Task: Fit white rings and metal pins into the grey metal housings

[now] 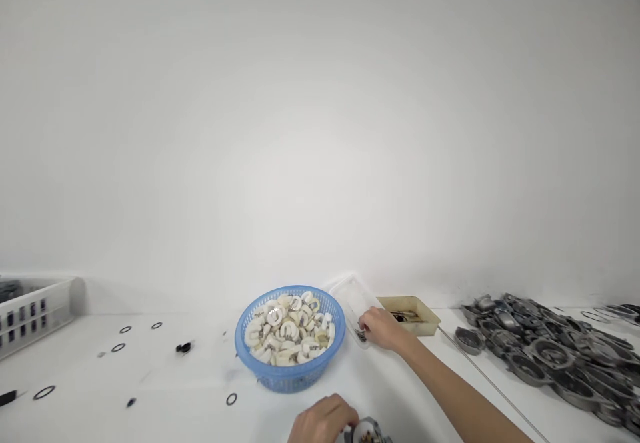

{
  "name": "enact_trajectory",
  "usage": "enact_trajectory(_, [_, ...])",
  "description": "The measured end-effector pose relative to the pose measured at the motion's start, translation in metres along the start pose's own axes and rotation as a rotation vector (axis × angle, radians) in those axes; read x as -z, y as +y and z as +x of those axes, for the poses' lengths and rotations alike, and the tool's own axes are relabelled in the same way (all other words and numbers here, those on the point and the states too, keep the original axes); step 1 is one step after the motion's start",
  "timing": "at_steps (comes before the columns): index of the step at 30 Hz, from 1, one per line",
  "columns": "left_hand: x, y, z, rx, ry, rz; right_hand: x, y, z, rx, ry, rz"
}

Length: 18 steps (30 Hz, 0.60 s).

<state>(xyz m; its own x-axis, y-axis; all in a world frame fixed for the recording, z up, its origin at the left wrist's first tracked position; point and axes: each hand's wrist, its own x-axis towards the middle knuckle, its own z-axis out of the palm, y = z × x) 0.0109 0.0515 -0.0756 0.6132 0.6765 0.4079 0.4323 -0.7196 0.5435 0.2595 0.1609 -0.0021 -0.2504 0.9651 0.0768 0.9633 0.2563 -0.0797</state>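
Note:
At the bottom centre, my left hand (324,420) is closed on the side of a round grey metal part (367,431), which is cut off by the lower frame edge. My right hand (379,327) reaches into a clear plastic tray (353,294), fingertips pinched together over small dark metal pieces (361,336). Whether a piece is between those fingers is too small to tell. Left of the tray stands a blue basket (290,384) full of white ring-shaped parts (289,330).
Behind my right wrist is a yellowish box (425,323) with small items. Grey metal parts (553,356) are heaped at right, near a thin rod (493,384). A white crate (45,316) stands far left; black rings (119,347) are scattered on the white table (190,389).

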Motion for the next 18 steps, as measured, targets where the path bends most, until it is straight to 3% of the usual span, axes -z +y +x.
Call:
enact_trajectory(4, [0.001,0.007,-0.001,0.004,0.005,0.028,-0.011,-0.01,0.018,0.0,-0.074,-0.085])
enact_trajectory(9, [0.005,0.024,-0.004,0.082,0.03,0.057,-0.009,-0.011,0.03,-0.002,-0.101,-0.066])
enact_trajectory(18, [0.017,0.054,-0.011,0.12,0.09,0.028,0.02,-0.007,0.012,-0.01,-0.018,0.23])
